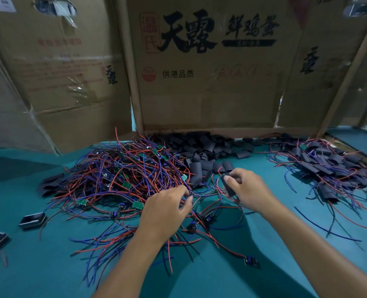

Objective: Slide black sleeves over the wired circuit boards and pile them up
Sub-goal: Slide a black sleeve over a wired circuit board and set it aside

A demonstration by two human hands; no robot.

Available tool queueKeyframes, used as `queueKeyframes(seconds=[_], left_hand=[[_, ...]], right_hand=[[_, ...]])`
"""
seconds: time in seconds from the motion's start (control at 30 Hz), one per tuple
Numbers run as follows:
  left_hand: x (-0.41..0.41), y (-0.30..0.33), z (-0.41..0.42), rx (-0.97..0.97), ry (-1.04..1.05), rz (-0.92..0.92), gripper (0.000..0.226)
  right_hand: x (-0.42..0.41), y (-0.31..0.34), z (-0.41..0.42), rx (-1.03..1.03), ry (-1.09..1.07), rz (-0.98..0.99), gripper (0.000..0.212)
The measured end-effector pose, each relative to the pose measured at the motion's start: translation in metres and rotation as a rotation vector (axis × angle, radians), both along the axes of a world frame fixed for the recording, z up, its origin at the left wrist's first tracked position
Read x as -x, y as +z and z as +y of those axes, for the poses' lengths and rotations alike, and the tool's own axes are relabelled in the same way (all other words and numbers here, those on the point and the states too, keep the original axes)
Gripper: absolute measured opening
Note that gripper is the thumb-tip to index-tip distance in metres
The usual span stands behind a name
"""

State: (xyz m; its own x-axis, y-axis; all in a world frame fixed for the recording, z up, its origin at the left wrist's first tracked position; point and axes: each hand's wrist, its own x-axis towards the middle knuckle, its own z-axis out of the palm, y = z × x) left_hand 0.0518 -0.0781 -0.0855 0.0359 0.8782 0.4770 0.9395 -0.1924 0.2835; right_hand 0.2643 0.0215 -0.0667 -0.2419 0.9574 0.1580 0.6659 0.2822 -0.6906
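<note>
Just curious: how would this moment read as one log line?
left hand: pinching wires | right hand: holding black sleeve | sleeved pile: at right

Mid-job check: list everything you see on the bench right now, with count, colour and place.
Wired circuit boards: tangled heap, too many to count, green boards with red, blue and black wires, left of centre.
Empty sleeves: loose heap, black, at the back in the middle.
Sleeved boards: pile, black with wires sticking out, right.
Small trays: two, black, near left edge.
Cardboard panels: brown, printed, standing behind the bench.
Bench top: teal.
Left hand: grip pinching wires at the heap's near edge.
Right hand: grip around one black sleeve.
</note>
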Motion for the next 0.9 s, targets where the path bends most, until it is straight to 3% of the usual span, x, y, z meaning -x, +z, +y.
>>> queueKeyframes(seconds=[0.2,0.4,0.63,0.73,0.77,0.83,0.9], left_hand=[[-0.003,-0.003,0.0,0.025,-0.023,-0.019,0.018],[-0.008,-0.006,0.0,0.045,-0.04,-0.02,0.018],[-0.005,0.001,-0.003,-0.085,0.011,-0.062,0.014],[-0.005,0.003,-0.004,-0.143,0.05,-0.06,0.015],[-0.005,0.003,-0.004,-0.159,0.061,-0.062,0.015],[-0.003,0.003,-0.003,-0.189,0.068,-0.063,0.015],[0.0,0.004,-0.003,-0.215,0.066,-0.061,0.015]], right_hand=[[-0.009,-0.008,-0.023,-0.084,0.013,0.103,0.008],[-0.006,-0.017,-0.024,-0.258,0.112,-0.128,0.011],[-0.061,0.005,0.019,-0.488,-0.509,-0.164,0.014],[-0.076,0.015,0.042,-0.46,-0.688,-0.356,0.034],[-0.065,0.015,0.047,-0.447,-0.609,-0.369,0.039],[-0.027,0.007,0.05,-0.373,-0.267,-0.296,0.032],[0.014,-0.008,0.052,-0.229,0.046,-0.343,0.027]])
